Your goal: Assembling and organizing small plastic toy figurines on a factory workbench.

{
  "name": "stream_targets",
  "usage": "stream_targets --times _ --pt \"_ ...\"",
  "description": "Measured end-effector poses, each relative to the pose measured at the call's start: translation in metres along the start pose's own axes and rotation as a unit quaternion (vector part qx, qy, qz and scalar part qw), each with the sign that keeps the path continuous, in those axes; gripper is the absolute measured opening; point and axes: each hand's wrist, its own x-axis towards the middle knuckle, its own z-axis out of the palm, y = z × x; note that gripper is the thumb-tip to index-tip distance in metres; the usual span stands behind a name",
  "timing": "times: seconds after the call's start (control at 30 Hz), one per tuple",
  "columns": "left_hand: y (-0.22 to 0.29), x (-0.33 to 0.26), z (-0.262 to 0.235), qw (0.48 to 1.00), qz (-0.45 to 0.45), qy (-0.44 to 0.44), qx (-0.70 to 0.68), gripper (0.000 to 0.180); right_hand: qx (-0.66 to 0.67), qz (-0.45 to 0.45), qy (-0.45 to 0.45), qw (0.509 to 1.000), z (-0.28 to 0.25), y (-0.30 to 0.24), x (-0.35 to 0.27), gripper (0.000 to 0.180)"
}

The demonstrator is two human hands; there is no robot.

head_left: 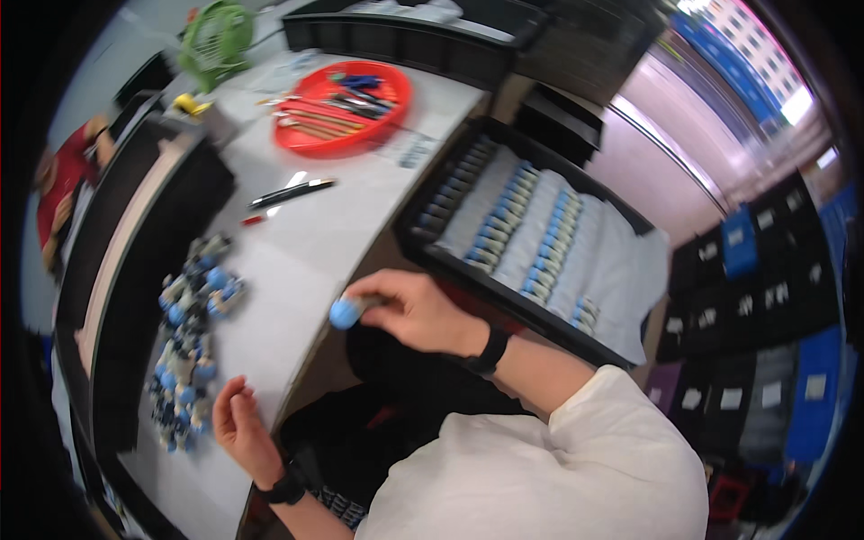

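White sleeve nearest, the right hand pinches a blue piece in its fingers; the left hand is half-open, seemingly empty. Light, steady pressure should secure the piece.

A workroom for small goods, by all appearances: a heap of small blue-and-beige pieces spreads over a white tabletop, near a round red tray of slender-handled tools. Similar pieces lie in rows on pale sheeting inside a black crate beside the tabletop. Labeled black and blue bins line the right, and a co-worker in red appears at far left.
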Motion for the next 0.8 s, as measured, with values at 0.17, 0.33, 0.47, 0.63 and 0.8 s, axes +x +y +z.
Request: stream_targets --times 0.17,0.33,0.47,0.63,0.8 --pt "-0.005 0.001 -0.003 0.999 -0.003 -0.043 0.026 0.020 -0.182 0.060 0.286 0.939 -0.163 0.055 -0.088 0.034" --pt "-0.009 0.000 0.000 0.999 -0.005 -0.048 0.023 0.022 -0.433 0.259 0.373 0.778 -0.281 0.093 -0.229 0.027" --pt "-0.011 0.002 -0.002 0.999 -0.014 -0.035 0.021 0.022 -0.445 0.374 0.336 0.741 -0.302 0.124 -0.280 0.026" --pt "-0.007 0.004 0.001 0.999 -0.004 -0.029 0.015 0.022 -0.356 0.402 0.327 0.777 -0.295 0.149 -0.271 0.024" --pt "0.009 -0.003 0.004 0.999 -0.033 0.025 0.028 0.016 -0.489 0.398 0.168 0.758 -0.294 0.155 -0.256 0.017"
